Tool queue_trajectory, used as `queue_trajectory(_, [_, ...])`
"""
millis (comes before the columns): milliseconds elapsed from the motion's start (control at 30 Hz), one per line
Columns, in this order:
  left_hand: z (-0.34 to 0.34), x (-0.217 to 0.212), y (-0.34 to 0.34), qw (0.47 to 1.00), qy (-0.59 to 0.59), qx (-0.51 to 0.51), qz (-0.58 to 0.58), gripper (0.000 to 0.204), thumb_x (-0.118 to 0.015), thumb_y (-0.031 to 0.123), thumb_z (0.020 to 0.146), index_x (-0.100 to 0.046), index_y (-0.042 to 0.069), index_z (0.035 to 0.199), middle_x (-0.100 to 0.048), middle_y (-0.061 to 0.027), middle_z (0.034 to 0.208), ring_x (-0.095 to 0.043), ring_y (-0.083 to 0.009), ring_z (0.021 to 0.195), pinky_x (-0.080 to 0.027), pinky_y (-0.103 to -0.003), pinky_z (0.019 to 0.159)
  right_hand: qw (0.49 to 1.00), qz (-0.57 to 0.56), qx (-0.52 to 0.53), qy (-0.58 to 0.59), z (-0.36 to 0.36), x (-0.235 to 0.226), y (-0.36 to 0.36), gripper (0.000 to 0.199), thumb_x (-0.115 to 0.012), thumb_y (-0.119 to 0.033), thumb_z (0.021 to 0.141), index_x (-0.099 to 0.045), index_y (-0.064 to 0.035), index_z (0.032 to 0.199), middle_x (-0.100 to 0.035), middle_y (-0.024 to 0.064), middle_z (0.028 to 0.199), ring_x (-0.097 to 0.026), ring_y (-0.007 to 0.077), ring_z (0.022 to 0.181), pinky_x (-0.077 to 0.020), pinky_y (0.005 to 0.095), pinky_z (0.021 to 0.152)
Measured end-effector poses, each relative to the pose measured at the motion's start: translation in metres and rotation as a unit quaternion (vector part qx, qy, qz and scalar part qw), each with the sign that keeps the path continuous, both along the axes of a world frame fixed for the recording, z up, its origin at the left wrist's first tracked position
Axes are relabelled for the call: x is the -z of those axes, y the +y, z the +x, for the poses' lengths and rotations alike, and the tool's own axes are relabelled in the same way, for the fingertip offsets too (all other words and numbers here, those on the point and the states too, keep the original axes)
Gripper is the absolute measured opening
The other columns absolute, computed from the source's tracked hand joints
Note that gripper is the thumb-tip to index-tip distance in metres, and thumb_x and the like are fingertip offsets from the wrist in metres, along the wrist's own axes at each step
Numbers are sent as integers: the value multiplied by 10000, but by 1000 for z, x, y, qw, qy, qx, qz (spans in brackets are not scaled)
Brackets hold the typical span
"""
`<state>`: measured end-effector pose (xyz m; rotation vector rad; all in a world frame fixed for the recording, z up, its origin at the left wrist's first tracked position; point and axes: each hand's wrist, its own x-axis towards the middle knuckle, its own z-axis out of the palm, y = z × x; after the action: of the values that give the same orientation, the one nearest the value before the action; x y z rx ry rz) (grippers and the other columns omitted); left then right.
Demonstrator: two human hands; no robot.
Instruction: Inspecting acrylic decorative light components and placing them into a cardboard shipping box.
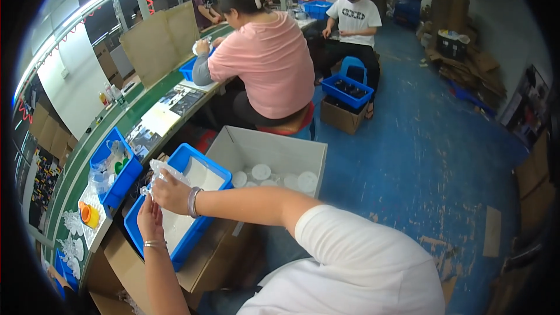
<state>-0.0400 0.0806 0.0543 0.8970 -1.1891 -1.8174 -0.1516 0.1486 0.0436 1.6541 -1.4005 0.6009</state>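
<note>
Both my hands are together over a blue tray (201,166) with a pale liner or sheet in its bottom. My right hand (170,193) is closed round a clear, whitish plastic piece (164,168), part of which sticks out past the fingers. Just below and left of it, my left hand (150,220) has its fingertips pinched at the lower end of the same piece, near a small clear knob. The fingers cover most of the piece, so its full shape cannot be made out.
Beyond the tray stands a grey box (265,146) with several white round pieces. At left, a blue bin (116,166) holds clear plastic parts, near an orange tape roll (89,214) and clear parts (73,245) on the green bench. A person in pink (268,64) sits close ahead.
</note>
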Motion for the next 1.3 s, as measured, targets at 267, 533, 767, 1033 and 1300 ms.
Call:
queue_trajectory(267, [15,-6,-1,999,-31,-32,-8,231,-578,329,735,-547,109,799,-556,45,703,-519,-20,599,-336,-119,450,999,28,-38,-7,6,-14,-2,133,-477,-121,668,-596,-65,676,-525,74,709,-451,234,827,-162,502,912])
queue_trajectory(533, [44,0,-35,981,-139,-59,-125,329,-457,399,786,-549,123,938,-537,7,932,-472,-96,834,-361,-279,669,915,223,-1,-335,-22,-9,-39,192,-495,-271,700,-610,-118,696,-566,79,773,-490,251,865,-281,480,797])
queue_trajectory(767, [50,56,-93,979,-104,-144,-96,309,-497,359,749,-503,161,986,-473,22,958,-414,-120,886,-315,-327,728,780,224,-127,-570,-47,14,-81,280,-547,-381,655,-625,-116,702,-598,88,714,-560,234,737,-365,361,676])
queue_trajectory(1033, [40,93,-94,986,11,-165,30,444,-445,407,782,-422,83,1086,-420,-47,1077,-378,-169,1019,-277,-398,862,643,113,-258,-712,-64,76,-112,196,-576,-183,737,-603,8,775,-586,43,679,-492,59,662,-395,229,602])
queue_trajectory(1300, [18,69,-100,975,118,146,120,557,-228,445,841,-382,-3,1135,-449,-134,1130,-425,-261,1049,-326,-365,888,516,145,-335,-775,-55,58,-103,208,-564,-185,754,-600,11,813,-598,45,750,-522,70,690,-410,206,650])
